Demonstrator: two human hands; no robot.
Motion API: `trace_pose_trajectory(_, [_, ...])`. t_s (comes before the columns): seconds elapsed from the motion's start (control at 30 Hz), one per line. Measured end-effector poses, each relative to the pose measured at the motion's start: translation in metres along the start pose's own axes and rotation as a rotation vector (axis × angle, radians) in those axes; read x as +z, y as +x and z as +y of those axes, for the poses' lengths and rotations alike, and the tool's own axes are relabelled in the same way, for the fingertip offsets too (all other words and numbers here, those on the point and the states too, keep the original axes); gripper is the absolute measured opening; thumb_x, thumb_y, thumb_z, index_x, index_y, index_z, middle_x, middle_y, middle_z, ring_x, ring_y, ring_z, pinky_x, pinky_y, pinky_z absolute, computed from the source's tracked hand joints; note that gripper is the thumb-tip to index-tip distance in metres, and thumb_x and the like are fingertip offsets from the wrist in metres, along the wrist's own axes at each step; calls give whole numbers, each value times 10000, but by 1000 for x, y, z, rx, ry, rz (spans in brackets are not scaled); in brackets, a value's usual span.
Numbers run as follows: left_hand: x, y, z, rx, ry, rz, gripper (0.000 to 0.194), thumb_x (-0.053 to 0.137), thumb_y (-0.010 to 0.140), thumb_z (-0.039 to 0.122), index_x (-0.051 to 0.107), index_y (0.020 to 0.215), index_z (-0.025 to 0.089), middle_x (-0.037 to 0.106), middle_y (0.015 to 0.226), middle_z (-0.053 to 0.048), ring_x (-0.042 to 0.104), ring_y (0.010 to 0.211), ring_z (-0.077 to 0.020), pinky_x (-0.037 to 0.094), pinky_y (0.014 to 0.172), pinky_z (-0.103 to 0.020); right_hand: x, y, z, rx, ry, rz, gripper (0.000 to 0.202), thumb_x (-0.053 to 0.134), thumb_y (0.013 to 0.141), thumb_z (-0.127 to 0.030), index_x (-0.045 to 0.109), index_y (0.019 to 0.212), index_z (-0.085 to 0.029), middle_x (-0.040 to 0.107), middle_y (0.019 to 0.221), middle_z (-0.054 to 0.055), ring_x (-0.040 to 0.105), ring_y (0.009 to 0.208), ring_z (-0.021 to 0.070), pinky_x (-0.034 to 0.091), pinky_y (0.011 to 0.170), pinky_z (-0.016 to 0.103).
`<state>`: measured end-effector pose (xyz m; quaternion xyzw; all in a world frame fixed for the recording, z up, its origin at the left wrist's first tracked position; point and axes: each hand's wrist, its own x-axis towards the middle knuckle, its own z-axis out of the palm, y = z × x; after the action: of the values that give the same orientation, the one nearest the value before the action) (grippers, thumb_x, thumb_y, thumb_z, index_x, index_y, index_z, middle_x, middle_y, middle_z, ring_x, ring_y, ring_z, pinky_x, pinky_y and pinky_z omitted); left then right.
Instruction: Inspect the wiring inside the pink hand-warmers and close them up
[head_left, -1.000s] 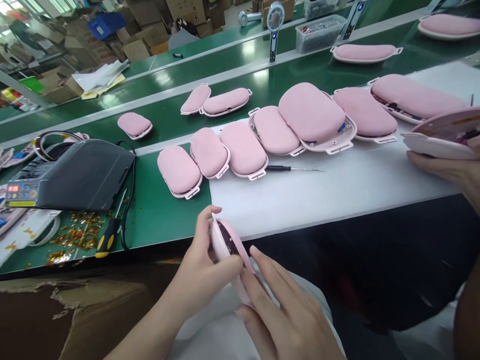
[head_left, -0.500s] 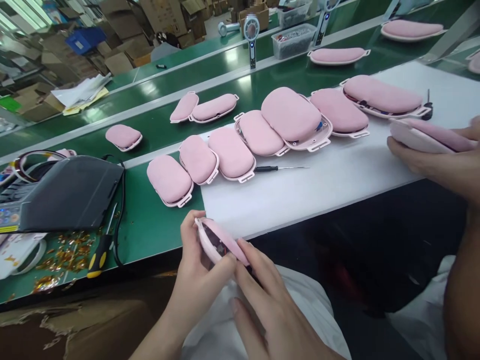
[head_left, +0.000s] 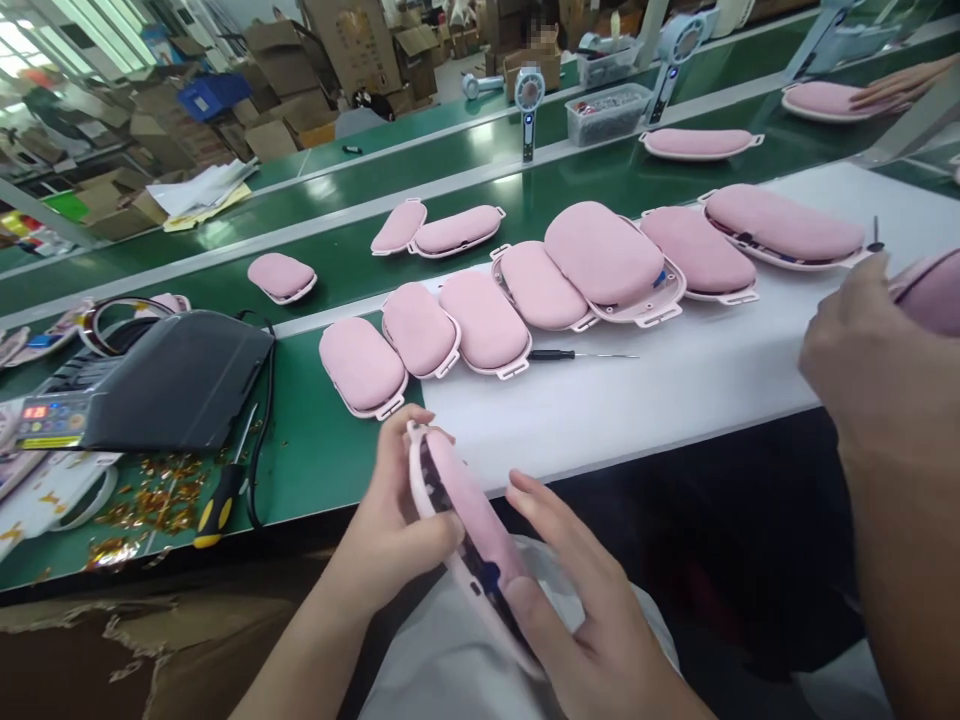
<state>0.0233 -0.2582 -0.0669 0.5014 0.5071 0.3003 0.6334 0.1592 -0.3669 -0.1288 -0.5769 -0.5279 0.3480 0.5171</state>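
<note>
Tilted pink pad point(head_left: 465, 510), underside perhaps hidden.

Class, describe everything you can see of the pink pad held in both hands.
The pink pad is an elongated oval with a soft, suede-like pink cover on a pale plastic rim. It is tilted on edge above the lap, dark inner parts and a blue spot showing along its open side. The left hand grips its upper end; the right hand supports the lower end.

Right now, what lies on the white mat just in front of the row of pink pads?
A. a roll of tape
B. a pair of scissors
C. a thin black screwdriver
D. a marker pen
C: a thin black screwdriver lies flat on the white mat, just in front of the pink pads.
</note>
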Motion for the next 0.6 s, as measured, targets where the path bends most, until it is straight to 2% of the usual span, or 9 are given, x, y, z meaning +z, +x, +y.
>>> trace_pose_trajectory(0.1, [-4, 1, -1, -78, -48, -194, 711, 601, 553, 140, 345, 1171, 380, 488, 1023, 39, 454, 609, -60, 444, 589, -236, 2, 4, 4, 181, 151, -285, 532, 528, 903, -420, 408, 1416, -344, 356, 1514, 40, 373, 1365, 286, 425, 1048, 478])
trace_pose_trajectory(0.13, [-7, 2, -3, -92, -28, -240, 736, 602, 567, 127, 333, 1200, 388, 486, 1009, 39, 450, 604, -59, 443, 590, -236, 3, 3, 5, 238, 219, -334, 568, 529, 897, -448, 376, 1435, -342, 323, 1530, 40, 344, 1379, 293, 420, 1049, 482])
trace_pose_trajectory(0.2, [-13, 5, -7, -92, 43, -313, 782, 608, 600, 108, 301, 1254, 409, 480, 1006, 33, 474, 637, -73, 444, 600, -237, 6, -1, 6, 329, 317, -343, 655, 590, 848, -477, 361, 1444, -333, 292, 1543, 44, 306, 1394, 314, 413, 1050, 488])
trace_pose_trajectory(0.27, [-20, 8, -13, -56, 98, -388, 827, 651, 646, 144, 258, 1313, 434, 466, 1043, 20, 521, 738, -108, 462, 654, -251, 9, -5, 7, 384, 368, -299, 698, 645, 801, -471, 381, 1433, -339, 310, 1537, 45, 327, 1384, 323, 410, 1051, 488])
trace_pose_trajectory(0.4, [-31, 15, -24, 2, 67, -526, 912, 757, 685, 398, 184, 1393, 452, 447, 1102, -2, 548, 867, -148, 475, 775, -291, 13, -9, 10, 388, 404, -267, 665, 623, 830, -440, 367, 1437, -350, 370, 1508, 52, 399, 1349, 295, 403, 1058, 468])
trace_pose_trajectory(0.6, [-32, 18, -30, 60, -3, -498, 913, 732, 625, 612, 274, 1384, 397, 439, 1056, -16, 512, 823, -137, 474, 678, -244, 11, -4, 10, 273, 397, -303, 601, 551, 897, -434, 336, 1451, -345, 405, 1488, 61, 440, 1324, 263, 380, 1077, 453])
